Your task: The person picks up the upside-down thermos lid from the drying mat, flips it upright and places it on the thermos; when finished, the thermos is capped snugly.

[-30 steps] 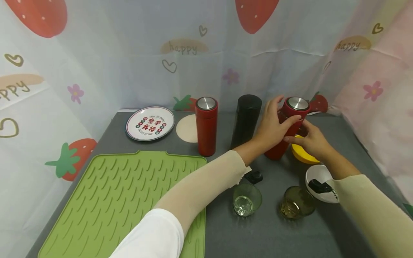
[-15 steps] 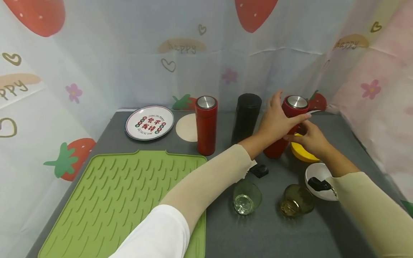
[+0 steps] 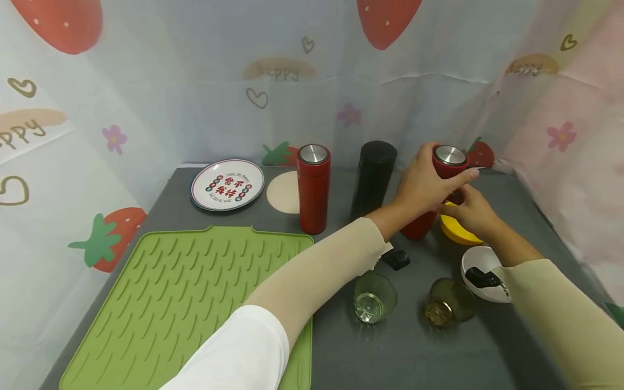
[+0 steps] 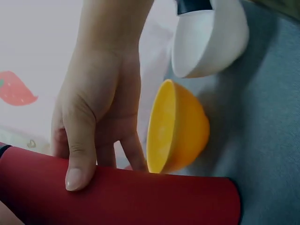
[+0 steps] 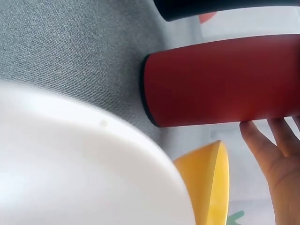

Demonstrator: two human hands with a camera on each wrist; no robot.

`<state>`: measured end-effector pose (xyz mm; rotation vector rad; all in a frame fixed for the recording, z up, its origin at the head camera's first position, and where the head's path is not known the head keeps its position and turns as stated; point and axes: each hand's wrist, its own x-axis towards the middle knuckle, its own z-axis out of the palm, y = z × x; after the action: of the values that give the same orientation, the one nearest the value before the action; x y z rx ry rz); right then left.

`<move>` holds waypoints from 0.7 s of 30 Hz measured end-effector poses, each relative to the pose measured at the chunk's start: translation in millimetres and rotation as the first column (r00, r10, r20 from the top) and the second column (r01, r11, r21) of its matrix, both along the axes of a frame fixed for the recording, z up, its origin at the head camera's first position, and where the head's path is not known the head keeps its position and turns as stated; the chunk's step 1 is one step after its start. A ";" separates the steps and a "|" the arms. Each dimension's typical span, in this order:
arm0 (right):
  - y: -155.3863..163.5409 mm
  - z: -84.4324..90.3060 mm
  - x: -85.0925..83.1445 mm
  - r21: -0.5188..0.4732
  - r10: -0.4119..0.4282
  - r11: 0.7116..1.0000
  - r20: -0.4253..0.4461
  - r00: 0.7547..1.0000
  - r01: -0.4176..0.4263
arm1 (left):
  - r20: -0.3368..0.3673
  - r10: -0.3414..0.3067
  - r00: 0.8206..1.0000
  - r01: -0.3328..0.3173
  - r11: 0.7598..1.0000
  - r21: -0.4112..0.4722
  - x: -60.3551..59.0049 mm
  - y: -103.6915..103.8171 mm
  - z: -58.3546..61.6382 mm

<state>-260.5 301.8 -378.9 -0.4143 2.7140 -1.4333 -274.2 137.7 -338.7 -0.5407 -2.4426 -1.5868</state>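
A grey table (image 3: 341,352) sits in front of me, walled in by a pale curtain (image 3: 195,81) printed with strawberries, hearts and flowers.

My left hand (image 3: 424,187) is curled round the upper part of the red flask (image 3: 436,195) at the far right of the table, thumb stretched across just under its silver cap. My right hand (image 3: 470,211) lies against the same flask lower down; the left wrist view shows its thumb pressed on the red wall with the fingers wrapping behind, so both my hands have hold of it. The flask stands on the table, its base down on the grey surface.

Just beside the flask, on its right, is the yellow bowl (image 3: 455,230), partly hidden behind my right hand. Nearer to me lies the white bowl (image 3: 480,265), with something black in it. In front of my arms stand a green glass (image 3: 374,298) and an amber glass (image 3: 446,309), near each other.

To the left of the held flask stands a black flask (image 3: 372,176), then a second red flask (image 3: 313,187). Behind that one lies a beige coaster (image 3: 283,192), and further left a printed plate (image 3: 226,184). A green ribbed mat (image 3: 170,303) covers the near left of the table.
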 end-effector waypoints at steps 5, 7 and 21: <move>-0.1 0.9 -2.6 0.036 -0.007 0.999 0.015 1.000 0.007 | -0.047 -0.013 0.999 0.015 0.999 0.039 1.0 -4.1 -6.2; 0.0 1.7 -2.4 0.040 -0.012 0.999 0.010 1.000 0.012 | -0.128 -0.048 0.991 0.054 0.997 0.051 3.1 -9.3 -11.4; -1.7 -0.9 -0.2 0.053 -0.003 0.999 -0.015 1.000 0.004 | -0.025 -0.012 1.000 0.012 1.000 0.017 -1.4 2.0 0.5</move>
<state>-260.7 300.1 -379.9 -0.4190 2.7585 -1.3608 -275.6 139.7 -338.3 -0.5697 -2.4102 -1.5948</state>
